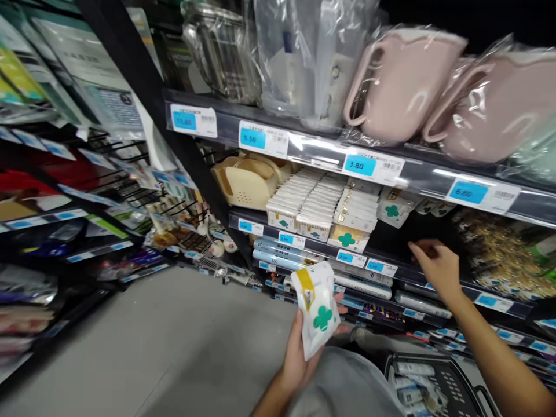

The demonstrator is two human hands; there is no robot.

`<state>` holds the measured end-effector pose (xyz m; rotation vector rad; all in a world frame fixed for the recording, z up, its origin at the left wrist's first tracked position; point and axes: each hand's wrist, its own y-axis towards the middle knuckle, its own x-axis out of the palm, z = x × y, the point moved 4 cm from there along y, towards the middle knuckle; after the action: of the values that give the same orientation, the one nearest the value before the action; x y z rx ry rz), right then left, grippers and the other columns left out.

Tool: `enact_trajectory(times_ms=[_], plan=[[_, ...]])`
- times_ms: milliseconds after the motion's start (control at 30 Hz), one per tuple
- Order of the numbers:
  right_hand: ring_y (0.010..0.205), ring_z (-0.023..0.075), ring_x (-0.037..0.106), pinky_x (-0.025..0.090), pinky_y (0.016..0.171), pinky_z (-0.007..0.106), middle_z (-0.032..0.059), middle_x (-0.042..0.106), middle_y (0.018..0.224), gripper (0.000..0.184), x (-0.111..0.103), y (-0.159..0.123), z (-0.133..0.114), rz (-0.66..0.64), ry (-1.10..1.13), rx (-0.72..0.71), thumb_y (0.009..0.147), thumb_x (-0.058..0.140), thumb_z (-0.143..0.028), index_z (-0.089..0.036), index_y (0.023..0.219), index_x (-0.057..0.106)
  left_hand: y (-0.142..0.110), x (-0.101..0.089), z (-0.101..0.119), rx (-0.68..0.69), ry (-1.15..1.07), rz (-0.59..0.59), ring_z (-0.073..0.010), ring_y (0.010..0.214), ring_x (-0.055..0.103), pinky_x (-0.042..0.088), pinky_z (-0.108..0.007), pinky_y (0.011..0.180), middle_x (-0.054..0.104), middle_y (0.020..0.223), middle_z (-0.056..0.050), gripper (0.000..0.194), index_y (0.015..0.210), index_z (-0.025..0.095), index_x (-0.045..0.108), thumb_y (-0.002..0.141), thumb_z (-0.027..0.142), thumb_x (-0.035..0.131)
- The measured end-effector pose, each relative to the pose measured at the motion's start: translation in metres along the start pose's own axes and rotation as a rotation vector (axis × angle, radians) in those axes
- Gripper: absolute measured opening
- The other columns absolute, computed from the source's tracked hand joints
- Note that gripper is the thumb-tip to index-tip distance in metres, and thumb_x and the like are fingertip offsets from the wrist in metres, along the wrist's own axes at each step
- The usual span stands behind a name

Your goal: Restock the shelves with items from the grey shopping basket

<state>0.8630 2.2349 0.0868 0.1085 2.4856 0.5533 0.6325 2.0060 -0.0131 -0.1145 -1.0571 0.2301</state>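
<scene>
My left hand (297,353) holds up a white plastic packet (319,313) marked with a green clover and a yellow corner patch. Its fingers wrap behind the packet, and their tips show at the right side. My right hand (436,266) reaches to a dark gap in the middle shelf, fingers bent and slightly apart, with nothing visible in them. Just left of that gap hangs or leans a similar clover packet (394,207). Further left stand rows of thin white packs (315,202) in small boxes with clover marks. Right of the hand lie many packs with brownish contents (499,249).
Pink pitchers (412,87) in clear wrap stand on the upper shelf, above a price-tag rail (317,155). Beige containers (249,179) sit at the shelf's left end. A dark shopping basket (460,376) with several goods is below right. Another rack (56,214) stands left of the grey floor (186,336).
</scene>
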Motion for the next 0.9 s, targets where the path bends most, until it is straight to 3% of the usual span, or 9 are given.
enact_trajectory(times_ms=[167,300,400,533,733,800,900], plan=[[0.059,0.0164,0.059,0.050,0.057,0.030,0.0045,0.067,0.070,0.029,0.028,-0.099,-0.054,-0.317,0.107,-0.152,0.087,0.069,-0.050,-0.022,0.080,0.072,0.005,0.019,0.007,-0.180,-0.117,-0.154,-0.0364,0.112,0.063,0.056,-0.052,0.086,0.062,0.137,-0.020,0.075,0.137,0.017,0.063,0.088,0.073,0.053],[0.062,0.0153,0.058,0.049,0.055,0.027,0.0060,0.068,0.083,0.028,0.062,-0.143,-0.059,-0.534,0.283,0.008,0.088,0.069,-0.048,-0.022,0.093,0.076,0.008,0.016,0.000,-0.336,-0.179,-0.217,-0.0421,0.122,0.057,0.057,-0.056,0.082,0.065,0.134,-0.018,0.072,0.131,0.019,0.067,0.087,0.074,0.052],[0.068,0.0165,0.058,0.049,0.058,0.027,0.0070,0.067,0.087,0.035,0.075,-0.157,-0.052,-0.568,0.395,0.139,0.088,0.068,-0.054,-0.021,0.092,0.078,0.010,0.010,-0.008,-0.373,-0.166,-0.242,-0.0409,0.121,0.059,0.055,-0.060,0.088,0.066,0.135,-0.016,0.067,0.131,0.022,0.068,0.086,0.072,0.059],[0.070,0.0167,0.057,0.050,0.060,0.028,0.0064,0.068,0.089,0.035,0.074,-0.162,-0.047,-0.595,0.478,0.273,0.085,0.072,-0.055,-0.022,0.093,0.079,0.013,0.006,-0.016,-0.379,-0.141,-0.289,-0.0413,0.123,0.060,0.047,-0.066,0.100,0.064,0.138,-0.016,0.067,0.135,0.021,0.065,0.087,0.068,0.060],[0.041,0.0076,0.039,0.033,0.039,0.022,-0.0023,0.052,0.053,0.039,0.056,-0.148,-0.045,-0.724,0.525,0.394,0.076,0.080,-0.054,-0.016,0.083,0.076,0.016,0.011,-0.019,-0.319,-0.067,-0.379,-0.0369,0.115,0.064,0.052,-0.057,0.094,0.068,0.132,-0.016,0.059,0.130,0.020,0.068,0.088,0.062,0.064],[0.041,0.0094,0.044,0.037,0.040,0.023,-0.0012,0.054,0.052,0.037,0.039,-0.131,-0.041,-0.628,0.493,0.353,0.075,0.081,-0.052,-0.016,0.078,0.074,0.018,0.011,-0.016,-0.257,-0.038,-0.373,-0.0341,0.114,0.063,0.051,-0.052,0.096,0.068,0.129,-0.014,0.053,0.128,0.020,0.070,0.090,0.057,0.064],[0.043,0.0119,0.049,0.041,0.043,0.024,-0.0016,0.055,0.048,0.032,0.001,-0.092,-0.033,-0.283,0.391,0.249,0.072,0.083,-0.048,-0.018,0.076,0.071,0.021,0.008,-0.011,-0.157,0.023,-0.311,-0.0291,0.112,0.061,0.049,-0.044,0.099,0.069,0.120,-0.013,0.048,0.127,0.018,0.071,0.092,0.050,0.061]])
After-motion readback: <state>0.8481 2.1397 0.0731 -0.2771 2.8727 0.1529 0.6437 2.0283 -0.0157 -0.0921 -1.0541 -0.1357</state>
